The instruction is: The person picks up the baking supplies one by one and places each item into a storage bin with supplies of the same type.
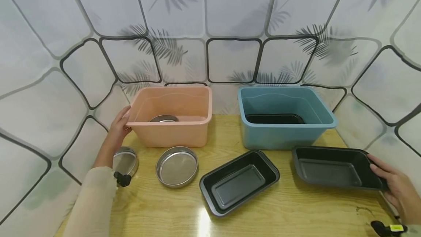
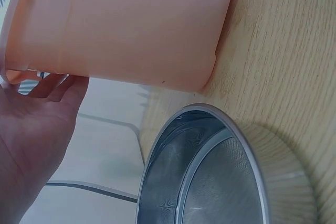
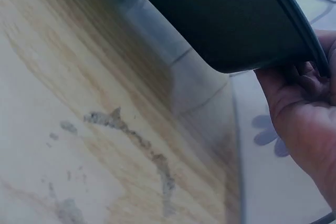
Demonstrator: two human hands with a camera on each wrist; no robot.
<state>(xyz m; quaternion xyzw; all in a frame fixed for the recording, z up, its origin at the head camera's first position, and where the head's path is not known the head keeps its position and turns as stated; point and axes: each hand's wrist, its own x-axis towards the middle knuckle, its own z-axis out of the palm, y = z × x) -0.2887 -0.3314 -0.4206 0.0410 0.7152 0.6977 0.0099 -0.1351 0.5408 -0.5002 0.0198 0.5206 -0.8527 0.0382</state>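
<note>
Head view shows a wooden table seen from above, with things laid from the near edge to the wall. Nearest, at 4 o'clock, the right hand grasps the right end of a black baking pan; the thumb lies on the rim and the other fingers go under it. In the right wrist view the same pan has its end raised a little above the table, and the fingers curl under its edge. At 6 o'clock, a second black loaf pan lies on the table at an angle, touched by no hand. Just left of it, at 7 o'clock, stands a round steel tin, and at 8 o'clock another steel tin is partly hidden behind the left forearm.

Farther, at 10 o'clock, the left hand holds the left rim of a pink tub. The left wrist view shows the fingers hooked under the lip of the tub, with the steel tin just beside it. Inside the pink tub lies one more steel tin. At 1 o'clock stands a blue tub, well apart from the pink one, with a black pan on its bottom. Behind everything is a white patterned wall.
</note>
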